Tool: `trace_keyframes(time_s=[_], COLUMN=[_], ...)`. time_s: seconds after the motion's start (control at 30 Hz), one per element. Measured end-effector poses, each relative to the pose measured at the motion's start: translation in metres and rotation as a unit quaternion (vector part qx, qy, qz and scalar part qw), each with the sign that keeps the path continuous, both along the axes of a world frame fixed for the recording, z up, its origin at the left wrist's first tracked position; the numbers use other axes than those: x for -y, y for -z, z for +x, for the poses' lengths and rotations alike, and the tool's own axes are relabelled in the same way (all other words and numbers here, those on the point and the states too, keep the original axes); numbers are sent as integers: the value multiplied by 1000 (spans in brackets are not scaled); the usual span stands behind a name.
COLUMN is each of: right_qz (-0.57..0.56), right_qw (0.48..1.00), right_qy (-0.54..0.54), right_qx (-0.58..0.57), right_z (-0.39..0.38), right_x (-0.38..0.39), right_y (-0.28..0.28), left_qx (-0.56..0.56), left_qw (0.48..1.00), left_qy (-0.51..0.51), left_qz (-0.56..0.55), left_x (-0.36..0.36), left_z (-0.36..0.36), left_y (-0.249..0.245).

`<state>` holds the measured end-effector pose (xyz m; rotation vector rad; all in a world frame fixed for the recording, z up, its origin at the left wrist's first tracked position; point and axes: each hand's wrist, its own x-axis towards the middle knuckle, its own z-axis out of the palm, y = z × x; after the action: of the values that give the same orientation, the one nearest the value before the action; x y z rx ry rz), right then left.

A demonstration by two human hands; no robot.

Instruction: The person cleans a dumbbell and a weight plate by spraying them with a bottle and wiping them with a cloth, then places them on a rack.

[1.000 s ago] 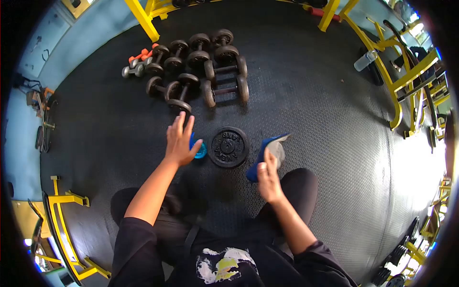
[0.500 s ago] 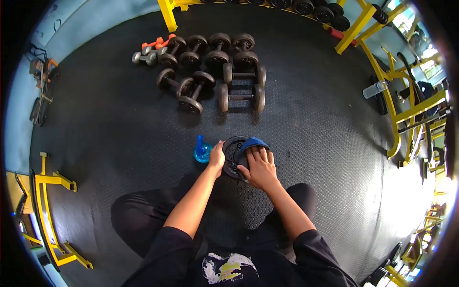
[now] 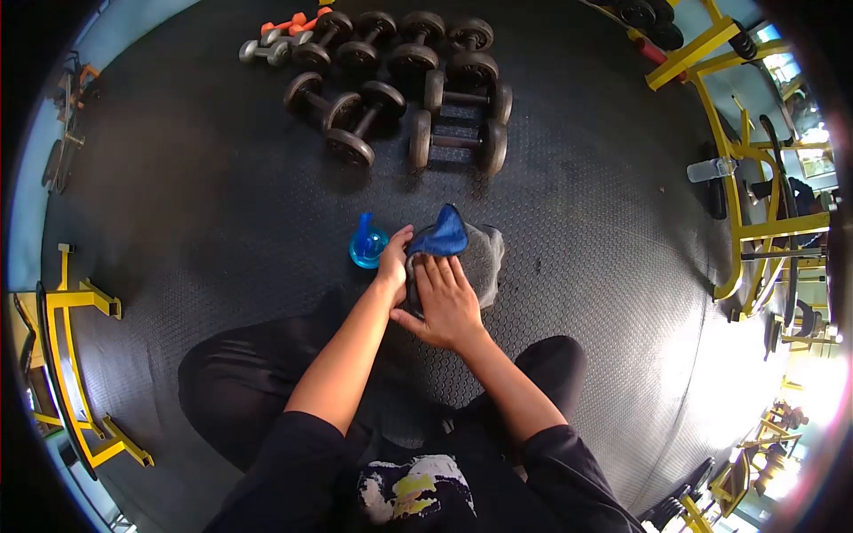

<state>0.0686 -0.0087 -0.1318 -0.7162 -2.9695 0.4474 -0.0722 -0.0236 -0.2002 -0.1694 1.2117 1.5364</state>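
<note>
A blue and grey cloth (image 3: 462,244) lies spread over the black weight plate on the rubber floor, hiding almost all of it. My right hand (image 3: 444,302) presses flat on the cloth with fingers spread. My left hand (image 3: 393,258) grips the plate's left edge beside the cloth. A blue spray bottle (image 3: 365,243) stands just left of my left hand.
Several black dumbbells (image 3: 418,98) and small orange and grey ones (image 3: 275,40) lie at the far side of the mat. Yellow racks (image 3: 746,160) stand right, a yellow frame (image 3: 71,355) left. A clear bottle (image 3: 711,169) lies at right. My knees are below.
My left hand moved from the spray bottle to the plate's edge. My right hand brought the cloth onto the plate and spread it, so the plate is now covered.
</note>
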Motion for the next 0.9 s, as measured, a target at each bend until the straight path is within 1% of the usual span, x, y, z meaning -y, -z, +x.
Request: trace_keyframes(time_s=[0.03, 0.1, 0.17, 0.2, 0.23, 0.3, 0.37, 0.4, 0.5, 0.53, 0.57, 0.6, 0.63, 0.67, 0.73, 0.77, 0.8, 0.83, 0.87, 0.9], right_qz=[-18, -4, -40, -17, -15, -49, -39, -2, 18, 23, 24, -57, -135, -123, -123, -126, -109, -107, -98, -88], right_qw=[1000, 1000, 998, 999, 999, 999, 996, 995, 995, 996, 997, 997, 987, 990, 990, 989, 991, 992, 994, 994], right_qy=[-14, -12, -39, -38, -41, -7, 15, -7, -32, -43, -51, 12, 77, 73, 72, 79, 73, 64, 18, -27], right_qx=[-1, 0, 19, -7, -6, 6, -75, -98, -90, -69, -61, -42, -25, 18, 6, -3, 38, 36, 47, 56], right_z=[2, 15, 33, 45, 57, 80, 90, 90, 85, 83, 78, 67, 55, 42, 16, 2, -14, -28, -39, -52], right_x=[4, 12, 13, 13, 9, -4, -23, -31, -46, -54, -61, -66, -73, -81, -95, -98, -101, -103, -104, -104], right_y=[-2, -9, -14, -15, -15, -10, -3, 1, -6, -4, 1, 8, 11, 8, 9, 4, -3, -5, -7, -8], left_qx=[49, 63, 28, 14, 16, -61, -74, -86, -99, -98, -90, -46, -6, -6, -12, -12, -117, -222, -361, -366], left_qw=[999, 998, 999, 1000, 1000, 998, 997, 996, 995, 995, 996, 999, 1000, 1000, 995, 994, 986, 966, 920, 917], left_qy=[-3, -6, -11, -10, -12, 7, 0, 3, 3, -1, -10, -15, -19, -26, -102, -110, -118, -126, -129, -136], left_qz=[-13, -7, 13, 18, 20, -14, -25, -31, -23, -14, -13, -2, 9, 11, 5, 3, -21, -44, -81, -80], left_x=[-2, -1, -1, -1, -1, -1, -1, -1, 1, 1, 1, 2, 2, 2, 0, 1, 1, 1, -1, 0], left_z=[-1, -2, -3, -5, -5, -3, 0, 1, 0, 3, 6, 6, 4, 3, 7, 9, 12, 12, 10, 6], left_y=[-7, -4, 17, 45, 50, 54, 38, 30, 41, 47, 44, 40, 34, 29, 17, 10, 1, -7, 4, 15])
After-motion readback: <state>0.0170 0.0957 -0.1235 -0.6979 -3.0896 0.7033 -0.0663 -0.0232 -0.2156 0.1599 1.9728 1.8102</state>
